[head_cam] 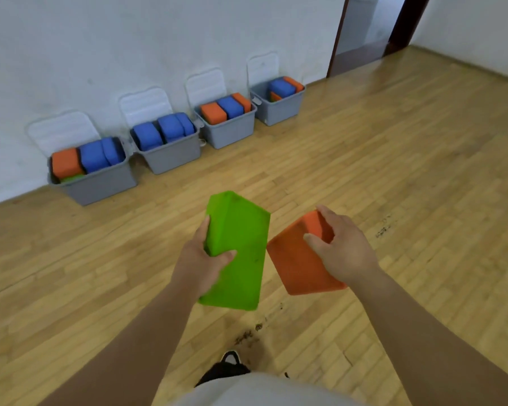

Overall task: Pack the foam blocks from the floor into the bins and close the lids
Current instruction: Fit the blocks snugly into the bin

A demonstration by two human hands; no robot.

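Observation:
My left hand [201,256] grips a green foam block [241,230] by its left side, held above the floor. My right hand [339,244] grips an orange foam block [294,265] just to the right of the green one, and the two blocks almost touch. Several grey bins stand in a row along the far wall, lids up: the leftmost bin [100,183] holds orange, blue and a green block, the second bin [170,156] holds blue blocks, the third bin [232,130] and the fourth bin [282,108] hold orange and blue blocks.
Wooden floor [393,171] stretches between me and the bins. Dark crumbs [248,335] lie on it near my shoe [226,367]. A doorway [364,30] opens at the back right.

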